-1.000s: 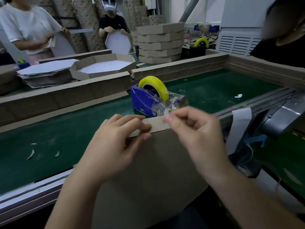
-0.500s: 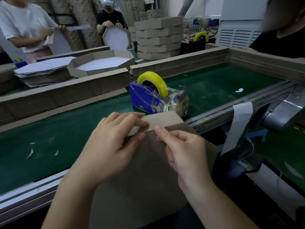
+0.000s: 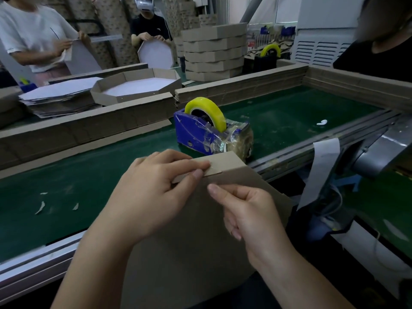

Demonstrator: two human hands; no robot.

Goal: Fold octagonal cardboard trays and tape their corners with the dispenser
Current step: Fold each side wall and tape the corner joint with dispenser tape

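The left hand (image 3: 153,192) grips the top flap of the cardboard tray (image 3: 189,246), with its fingers (image 3: 178,162) laid over the folded strip and its thumb pinching from underneath. The tray stands tilted, brown side towards the wearer. Its upper edge reaches over the near edge of the green belt (image 3: 66,175), and its lower part hangs off that edge. On the belt, close to its near edge and just behind the tray's top corner, stands the blue tape dispenser (image 3: 196,132) with a yellow roll (image 3: 208,108). The right hand (image 3: 249,210) grips nothing: its straight forefinger presses the tray's face just below the flap's end, while its other fingers are curled in.
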